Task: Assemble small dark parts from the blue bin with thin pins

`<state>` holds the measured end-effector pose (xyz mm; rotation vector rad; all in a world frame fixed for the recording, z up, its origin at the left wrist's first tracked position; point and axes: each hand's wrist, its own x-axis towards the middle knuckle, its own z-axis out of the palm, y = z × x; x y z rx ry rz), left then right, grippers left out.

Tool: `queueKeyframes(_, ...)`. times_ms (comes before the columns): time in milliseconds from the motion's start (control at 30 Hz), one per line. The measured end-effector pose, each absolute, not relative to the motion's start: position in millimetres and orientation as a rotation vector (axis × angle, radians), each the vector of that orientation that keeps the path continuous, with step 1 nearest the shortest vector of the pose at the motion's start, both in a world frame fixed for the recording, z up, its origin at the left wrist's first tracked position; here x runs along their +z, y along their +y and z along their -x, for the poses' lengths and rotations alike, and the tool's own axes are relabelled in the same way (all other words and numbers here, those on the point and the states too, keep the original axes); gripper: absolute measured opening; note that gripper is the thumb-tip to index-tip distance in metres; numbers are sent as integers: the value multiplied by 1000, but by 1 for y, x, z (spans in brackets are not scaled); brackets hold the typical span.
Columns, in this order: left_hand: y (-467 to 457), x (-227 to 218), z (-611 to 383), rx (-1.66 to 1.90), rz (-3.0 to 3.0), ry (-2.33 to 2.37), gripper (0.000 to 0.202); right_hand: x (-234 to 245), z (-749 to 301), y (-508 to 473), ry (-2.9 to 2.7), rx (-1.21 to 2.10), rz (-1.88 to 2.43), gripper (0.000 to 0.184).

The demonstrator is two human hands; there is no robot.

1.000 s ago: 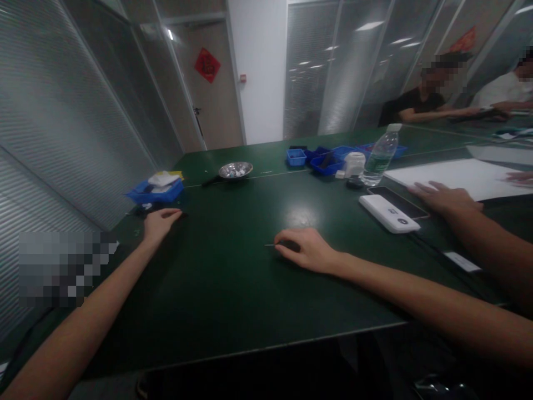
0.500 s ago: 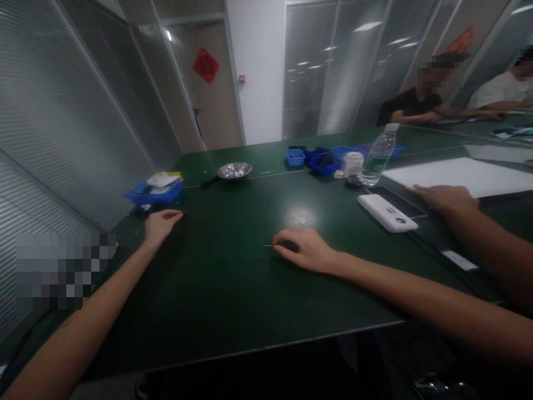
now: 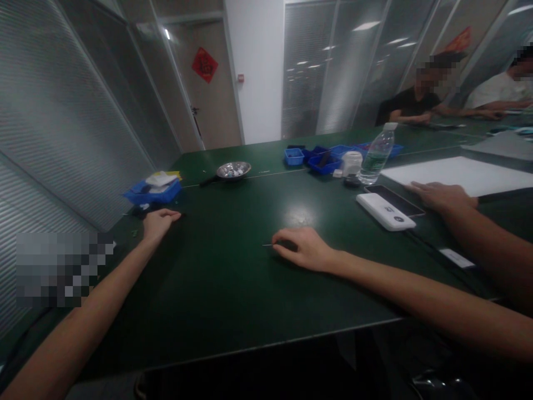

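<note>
My left hand (image 3: 160, 223) is out over the far left of the green table, thumb and fingers pinched together. What it pinches, if anything, is too small and dark to make out. My right hand (image 3: 306, 247) rests near the middle of the table. Its thumb and forefinger close on a thin, pale, needle-like piece (image 3: 267, 245) that pokes out to the left. Just behind my left hand is a blue basket (image 3: 154, 195) with white and yellow items inside.
Farther back stands a metal pan (image 3: 234, 171) holding small pieces. Toward the right are blue trays (image 3: 325, 164), a water bottle (image 3: 378, 155), a white power bank (image 3: 385, 212) and a phone (image 3: 393, 200). Another person's hand (image 3: 443, 197) lies on a white board (image 3: 462, 172).
The view has shifted very slightly. Both my hands keep their pinched poses in nearly the same places, and the thin piece stays in my right hand.
</note>
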<state>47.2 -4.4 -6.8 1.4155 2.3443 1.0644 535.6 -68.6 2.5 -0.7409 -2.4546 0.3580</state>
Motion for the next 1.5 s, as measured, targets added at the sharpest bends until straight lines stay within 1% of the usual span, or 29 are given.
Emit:
queueKeyframes(100,-1,-5,-51,1104,-1310,2409,26,1,-536,-68,-2455,354,744,24)
queueKeyframes(233,-2,-3,-54,1023,-1515,2405,23,1,-536,-68,-2466,362,750,24)
queueKeyframes(400,-13,-7,-58,668,-2080,2380,30,2,-537,-70,-2475,357,753,22)
queueKeyframes(500,-21,-9,-63,467,-2228,2397,36,2,-537,-70,-2474,362,746,23)
queueKeyframes(600,-26,-12,-67,373,-2308,2443,40,3,-537,-70,-2477,380,742,22)
queueKeyframes(800,-28,-15,-66,481,-2407,2410,43,6,-536,-71,-2494,388,750,23)
queueKeyframes(1033,-20,-9,-53,740,-2227,2354,28,4,-536,-70,-2498,374,748,24)
queueKeyframes(1133,-18,-8,-51,700,-2197,2360,25,5,-536,-70,-2501,380,740,23)
queueKeyframes(1267,-16,-7,-47,575,-2267,2301,26,6,-536,-71,-2503,381,739,24)
queueKeyframes(1400,-19,0,-54,657,-2172,2225,28,7,-535,-72,-2507,377,750,23)
queueKeyframes(1500,-31,11,-92,733,-2158,1959,31,6,-535,-71,-2502,402,753,25)
